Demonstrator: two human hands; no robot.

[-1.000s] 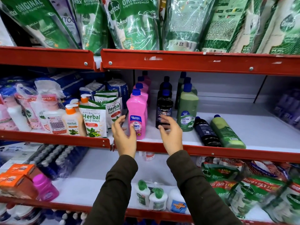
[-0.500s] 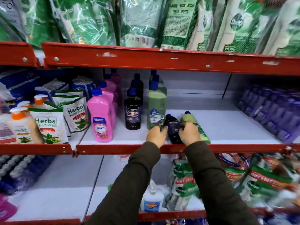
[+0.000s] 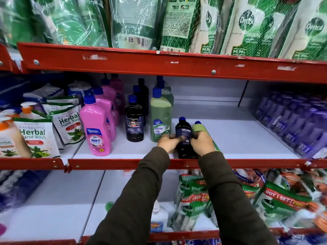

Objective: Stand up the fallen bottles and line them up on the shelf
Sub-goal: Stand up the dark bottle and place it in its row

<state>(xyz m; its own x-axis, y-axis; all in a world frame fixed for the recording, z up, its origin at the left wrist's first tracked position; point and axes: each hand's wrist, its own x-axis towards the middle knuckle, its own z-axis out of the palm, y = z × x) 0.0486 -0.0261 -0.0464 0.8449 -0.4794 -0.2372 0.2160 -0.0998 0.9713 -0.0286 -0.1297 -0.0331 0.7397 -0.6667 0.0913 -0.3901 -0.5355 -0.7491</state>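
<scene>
Head view: both hands, left (image 3: 167,143) and right (image 3: 203,145), clasp the fallen black bottle (image 3: 184,138) just right of the standing green bottle (image 3: 160,119). Next: tip upright, then the fallen green bottle (image 3: 200,129).

The shelf (image 3: 238,138) at the centre is smooth matt white board, edged with glossy red painted metal. At 9 o'clock the pink bottle (image 3: 96,131) is shiny plastic. The refill pouches (image 3: 134,20) at 12 o'clock are crinkled glossy film.

Both arms extended; left hand (image 3: 167,142), right hand (image 3: 203,144) curled, grip apparently closed.
</scene>
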